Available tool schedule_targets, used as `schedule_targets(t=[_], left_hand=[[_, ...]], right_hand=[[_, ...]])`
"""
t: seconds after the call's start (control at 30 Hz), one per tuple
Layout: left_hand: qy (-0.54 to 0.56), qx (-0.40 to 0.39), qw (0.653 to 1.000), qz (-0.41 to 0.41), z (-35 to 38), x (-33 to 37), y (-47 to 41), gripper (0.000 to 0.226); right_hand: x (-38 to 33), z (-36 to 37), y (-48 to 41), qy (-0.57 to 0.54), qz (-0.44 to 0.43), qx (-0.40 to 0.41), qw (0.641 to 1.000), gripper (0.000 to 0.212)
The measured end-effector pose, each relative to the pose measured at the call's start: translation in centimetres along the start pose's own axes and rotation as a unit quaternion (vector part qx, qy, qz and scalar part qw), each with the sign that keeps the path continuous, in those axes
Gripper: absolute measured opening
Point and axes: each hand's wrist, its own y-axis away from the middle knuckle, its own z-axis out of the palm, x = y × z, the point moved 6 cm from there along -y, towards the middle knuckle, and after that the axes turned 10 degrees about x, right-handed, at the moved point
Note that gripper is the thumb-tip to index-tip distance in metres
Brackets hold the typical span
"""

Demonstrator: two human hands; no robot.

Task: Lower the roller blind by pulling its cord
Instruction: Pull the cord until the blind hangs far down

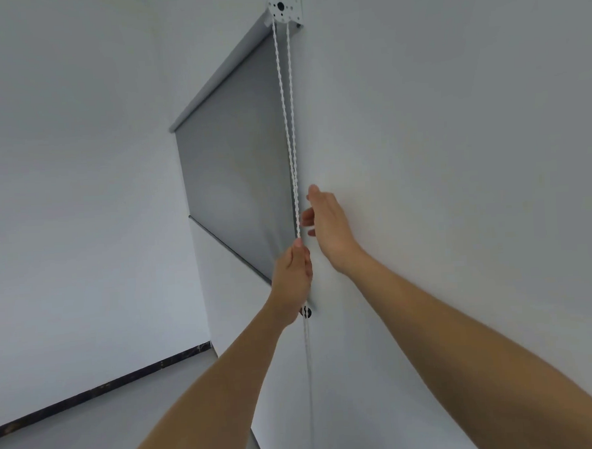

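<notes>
A grey roller blind (236,158) hangs from a white bracket (284,7) high on the wall; its bottom bar (227,243) sits partway down. A white beaded cord (288,121) runs as two strands from the bracket down past the blind's right edge. My left hand (292,276) is closed around the cord just below the blind's lower right corner. My right hand (325,222) is raised a little higher, right beside the cord, fingers spread and holding nothing. Below my left hand the cord (308,361) hangs on down the wall.
A white wall (455,147) fills the right side, close to my right forearm. Another white wall (63,202) with a dark skirting strip (101,389) lies at the left. A small dark fitting (308,313) sits on the wall under my left wrist.
</notes>
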Motion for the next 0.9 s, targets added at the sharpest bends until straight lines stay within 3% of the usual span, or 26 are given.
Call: schedule_targets(t=[0.2, 0.37, 0.57, 0.7, 0.9], left_hand=[[-0.046, -0.018, 0.999, -0.002, -0.6, -1.6, 2.3, 0.051], [-0.079, -0.058, 0.995, -0.011, -1.0, -4.7, 4.9, 0.05], [-0.118, -0.121, 0.983, -0.067, -2.0, -8.8, 6.9, 0.054], [-0.074, -0.141, 0.979, -0.128, -2.2, -9.4, 5.7, 0.06], [0.022, -0.085, 0.991, -0.096, -1.9, -4.1, 0.3, 0.069]], right_hand=[[-4.6, 2.8, -2.5, -0.044, -0.001, -0.019, 0.999, 0.032], [-5.9, 4.0, -3.6, -0.048, 0.01, 0.002, 0.999, 0.035], [-3.7, 3.1, -2.8, 0.005, -0.066, 0.047, 0.997, 0.038], [-1.2, 2.5, -1.3, 0.054, -0.085, 0.054, 0.994, 0.039], [3.1, 1.7, 1.9, 0.09, -0.072, 0.054, 0.992, 0.039]])
